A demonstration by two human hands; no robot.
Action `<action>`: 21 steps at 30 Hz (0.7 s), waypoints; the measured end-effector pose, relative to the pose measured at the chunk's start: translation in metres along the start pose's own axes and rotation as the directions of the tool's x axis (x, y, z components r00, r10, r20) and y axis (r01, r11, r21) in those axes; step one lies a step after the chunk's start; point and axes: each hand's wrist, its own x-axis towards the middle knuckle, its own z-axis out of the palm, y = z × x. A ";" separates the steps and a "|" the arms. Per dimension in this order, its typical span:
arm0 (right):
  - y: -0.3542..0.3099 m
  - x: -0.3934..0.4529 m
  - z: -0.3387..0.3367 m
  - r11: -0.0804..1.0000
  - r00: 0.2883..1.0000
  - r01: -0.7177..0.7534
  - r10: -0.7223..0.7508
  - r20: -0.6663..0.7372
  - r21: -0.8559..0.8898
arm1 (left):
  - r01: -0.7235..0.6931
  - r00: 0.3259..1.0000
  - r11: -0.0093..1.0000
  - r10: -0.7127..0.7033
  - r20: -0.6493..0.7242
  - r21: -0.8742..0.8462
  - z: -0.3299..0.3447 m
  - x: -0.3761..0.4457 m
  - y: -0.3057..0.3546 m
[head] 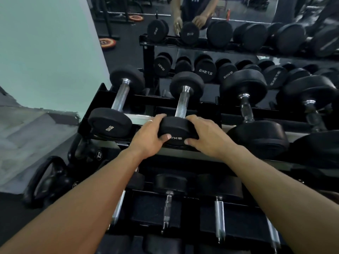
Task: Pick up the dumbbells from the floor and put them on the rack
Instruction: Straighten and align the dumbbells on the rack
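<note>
A black 5 kg dumbbell (183, 99) with a chrome handle lies on the top tier of the black rack (211, 114), its near head facing me. My left hand (148, 136) grips the left side of that near head, and my right hand (205, 136) grips its right side, thumbs on the front face. Another 5 kg dumbbell (117, 105) lies on the same tier just to the left. A bigger dumbbell (251, 114) sits to the right.
The lower tier holds several more dumbbells (168, 191). Kettlebells (51, 178) stand on the floor at the left beside a pale wall. A mirror behind the rack reflects the dumbbells and a person's arms (190, 17).
</note>
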 end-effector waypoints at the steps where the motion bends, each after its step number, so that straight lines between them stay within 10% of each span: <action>1: 0.001 0.003 -0.001 1.000 1.000 0.007 -0.007 0.003 -0.014 | -0.001 1.000 1.000 0.001 0.013 -0.020 -0.001 0.003 -0.001; 21: 0.014 0.007 -0.007 0.999 0.998 0.027 -0.026 0.066 -0.023 | -0.052 0.998 0.998 0.050 -0.046 -0.043 0.008 0.001 0.005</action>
